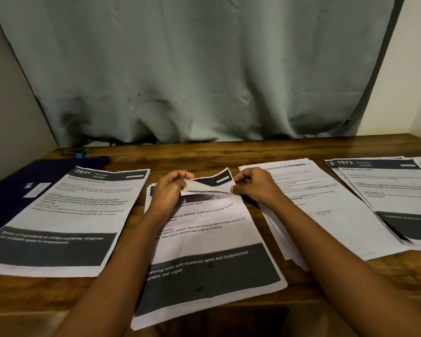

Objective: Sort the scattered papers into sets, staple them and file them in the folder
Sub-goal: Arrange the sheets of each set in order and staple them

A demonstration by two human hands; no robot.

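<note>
Grey-green curtain point(204, 69) hanging in loose folds at back, brown wooden surface point(204, 152) with visible grain, pale right wall point(411, 81), beige left wall point(5, 105).

Wooden table point(204, 152) bears paper stacks point(212, 242), folder point(12, 193), stapler point(77, 152).

White printed sheet at left point(58, 210): "2641 KITCHEN", "Refrigerator Restocking". Middle white sheet point(204, 229): "dressing table". Far-right white sheet point(387, 190): "1573".
</note>
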